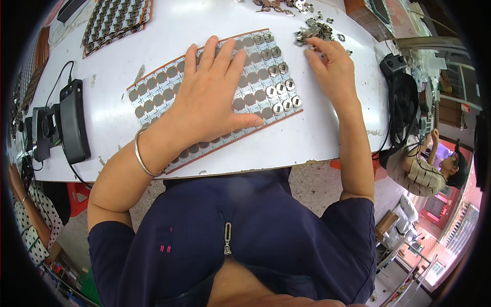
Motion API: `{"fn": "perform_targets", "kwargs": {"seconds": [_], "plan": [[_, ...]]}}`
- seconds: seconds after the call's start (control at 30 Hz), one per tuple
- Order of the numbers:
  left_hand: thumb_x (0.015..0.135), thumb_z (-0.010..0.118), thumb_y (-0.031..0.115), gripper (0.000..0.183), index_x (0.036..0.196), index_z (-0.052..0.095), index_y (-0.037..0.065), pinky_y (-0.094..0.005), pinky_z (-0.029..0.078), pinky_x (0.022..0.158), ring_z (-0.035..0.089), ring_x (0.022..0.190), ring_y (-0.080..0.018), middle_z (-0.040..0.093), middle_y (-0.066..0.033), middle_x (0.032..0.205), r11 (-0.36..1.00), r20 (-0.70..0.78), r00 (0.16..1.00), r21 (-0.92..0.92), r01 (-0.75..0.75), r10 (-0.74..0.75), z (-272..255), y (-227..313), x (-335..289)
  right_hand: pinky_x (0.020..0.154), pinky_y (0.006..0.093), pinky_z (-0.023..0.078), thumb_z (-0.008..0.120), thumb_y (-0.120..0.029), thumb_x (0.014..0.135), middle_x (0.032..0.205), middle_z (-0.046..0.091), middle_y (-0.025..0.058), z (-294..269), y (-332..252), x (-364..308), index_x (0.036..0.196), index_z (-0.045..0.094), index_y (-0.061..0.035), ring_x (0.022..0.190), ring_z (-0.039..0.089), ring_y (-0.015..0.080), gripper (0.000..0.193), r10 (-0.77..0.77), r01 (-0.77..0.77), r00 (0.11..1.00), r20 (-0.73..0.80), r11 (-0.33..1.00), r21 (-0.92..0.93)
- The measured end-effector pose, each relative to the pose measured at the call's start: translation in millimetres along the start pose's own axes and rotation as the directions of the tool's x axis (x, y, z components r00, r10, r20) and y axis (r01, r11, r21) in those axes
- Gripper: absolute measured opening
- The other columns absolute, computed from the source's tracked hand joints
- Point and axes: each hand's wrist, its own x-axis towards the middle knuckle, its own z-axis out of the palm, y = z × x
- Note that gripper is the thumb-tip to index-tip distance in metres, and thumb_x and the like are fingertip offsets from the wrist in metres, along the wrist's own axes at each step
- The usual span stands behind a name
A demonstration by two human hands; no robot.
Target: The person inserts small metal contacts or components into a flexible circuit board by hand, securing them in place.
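My left hand point(208, 97) lies flat with spread fingers on a panel point(153, 110), a light-blue sheet with brown edges covered in rows of round grey metal discs. It hides the middle of the panel. Along the panel's right end, shinier silver metal pieces point(287, 105) with cut-out centres sit on several discs. My right hand point(332, 66) is at the near edge of a loose pile of small metal pieces point(319, 31), right of the panel. Its thumb and index fingertips show a gap, with the index at the pile; the other fingers are curled.
More disc panels point(116, 23) lie stacked at the far left. A black device point(74, 120) with cables stands on the table's left side. Brown-edged boards point(369, 18) stand at the far right, with a black object point(401, 102) at the right edge. Other people are on both sides.
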Motion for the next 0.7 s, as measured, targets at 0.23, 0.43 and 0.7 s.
{"fn": "perform_targets", "kwargs": {"seconds": [0.23,0.43,0.7], "plan": [[0.068,0.082,0.061,0.111,0.145,0.041,-0.008,-0.0630,0.015,0.119,0.023,0.147,-0.0473,0.033,-0.0283,0.154,1.000,0.023,1.000,-0.020,0.017,-0.016,-3,1,1,0.073,0.0336,0.054,0.072,-0.013,0.087,0.100,0.067,0.0081,-4,-7,3,0.109,0.074,-0.0114,0.078,0.065,0.0234,0.022,-0.036,0.032,0.997,0.067,0.997,0.069],[0.068,0.083,0.060,0.111,0.145,0.040,-0.008,-0.0633,0.015,0.118,0.022,0.147,-0.0480,0.032,-0.0283,0.154,1.000,0.056,0.998,0.002,0.009,-0.009,-6,4,1,0.080,0.0385,0.055,0.071,-0.017,0.089,0.105,0.067,0.0086,10,-8,22,0.111,0.072,-0.0120,0.088,0.067,0.0281,0.022,-0.264,0.265,0.960,0.088,0.964,0.008],[0.069,0.081,0.063,0.113,0.146,0.039,-0.009,-0.0632,0.014,0.119,0.020,0.147,-0.0487,0.031,-0.0306,0.154,1.000,0.074,0.997,0.000,0.027,-0.027,-8,5,0,0.075,0.0287,0.052,0.068,-0.008,0.089,0.086,0.069,0.0047,-23,2,28,0.108,0.072,-0.0037,0.079,0.064,0.0141,0.020,0.094,-0.102,0.995,0.038,0.933,0.344]]}}
